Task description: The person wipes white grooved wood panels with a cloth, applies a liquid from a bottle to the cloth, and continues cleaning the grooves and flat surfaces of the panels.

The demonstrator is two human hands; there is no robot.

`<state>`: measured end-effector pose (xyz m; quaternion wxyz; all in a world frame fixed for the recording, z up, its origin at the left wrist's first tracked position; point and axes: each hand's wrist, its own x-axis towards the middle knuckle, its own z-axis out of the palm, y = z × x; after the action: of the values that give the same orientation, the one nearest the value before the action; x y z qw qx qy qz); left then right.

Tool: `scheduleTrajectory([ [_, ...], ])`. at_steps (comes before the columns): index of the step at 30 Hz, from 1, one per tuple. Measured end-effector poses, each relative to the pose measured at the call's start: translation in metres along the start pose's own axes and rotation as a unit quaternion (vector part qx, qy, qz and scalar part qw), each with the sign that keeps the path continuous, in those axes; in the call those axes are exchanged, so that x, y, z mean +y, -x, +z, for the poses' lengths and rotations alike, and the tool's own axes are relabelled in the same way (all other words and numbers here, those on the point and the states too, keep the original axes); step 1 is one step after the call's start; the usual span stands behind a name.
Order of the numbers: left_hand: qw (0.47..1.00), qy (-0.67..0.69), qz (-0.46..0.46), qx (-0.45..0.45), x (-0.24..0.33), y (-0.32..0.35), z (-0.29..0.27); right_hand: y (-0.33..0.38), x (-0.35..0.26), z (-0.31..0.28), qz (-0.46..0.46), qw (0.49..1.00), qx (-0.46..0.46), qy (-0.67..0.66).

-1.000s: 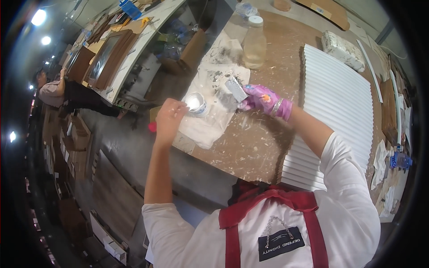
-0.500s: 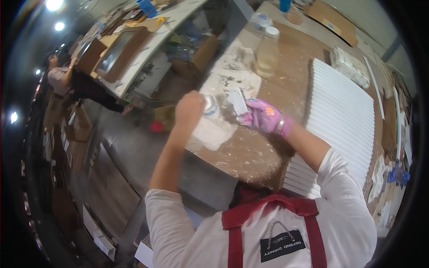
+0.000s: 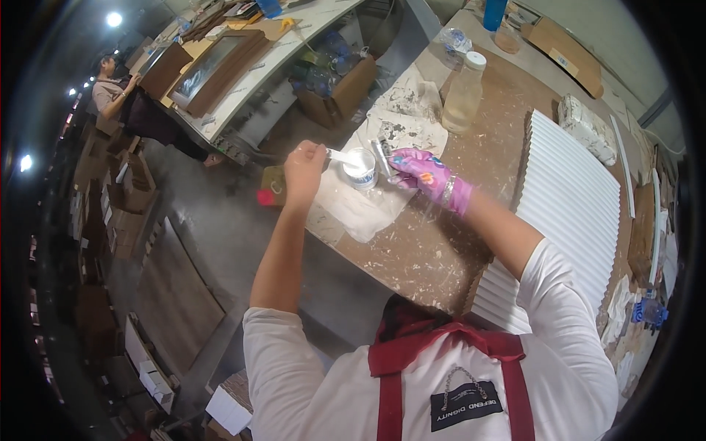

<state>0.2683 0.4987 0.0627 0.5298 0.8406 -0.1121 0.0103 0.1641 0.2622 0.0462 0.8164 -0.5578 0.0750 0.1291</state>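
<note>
My left hand (image 3: 304, 169), bare, is closed on a white spatula (image 3: 340, 156) that reaches over the mouth of a small white tub (image 3: 361, 175). White paste shows in the tub. On my right hand (image 3: 423, 175) is a pink flowered glove; its fingers are closed on a flat grey-white scraper (image 3: 384, 156), tilted up just right of the tub. Its handle is hidden in the glove. Beneath the tub lies a stained white cloth (image 3: 360, 213) along the left edge of the brown worktable (image 3: 419, 257).
A bottle of pale liquid (image 3: 464, 95) stands behind the cloth. White corrugated sheet (image 3: 570, 213) and a wrapped white bundle (image 3: 587, 131) lie on the right. Across the gap, a person (image 3: 110, 95) works at another bench (image 3: 268, 70). A jug with a red cap (image 3: 271, 187) sits below the table edge.
The white spatula now shows over the tub, where my blurred left hand had hidden it. The scraper has turned from its broad white face to nearly edge-on. The whole view has shifted slightly.
</note>
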Motion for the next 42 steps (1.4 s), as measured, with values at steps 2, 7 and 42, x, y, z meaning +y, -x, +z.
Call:
scheduleTrajectory([
  [2, 1.0, 0.023, -0.02, 0.006, 0.002, 0.0, -0.004, -0.007, 0.003, 0.006, -0.005, 0.999, 0.015, 0.05],
  [7, 0.995, 0.09, -0.033, 0.018, -0.008, -0.006, -0.011, -0.016, 0.003, 0.013, -0.078, 0.983, 0.011, 0.163],
  [42, 0.991, -0.11, 0.072, 0.0, -0.011, 0.005, 0.01, 0.018, -0.001, -0.021, 0.058, 0.98, -0.053, -0.184],
])
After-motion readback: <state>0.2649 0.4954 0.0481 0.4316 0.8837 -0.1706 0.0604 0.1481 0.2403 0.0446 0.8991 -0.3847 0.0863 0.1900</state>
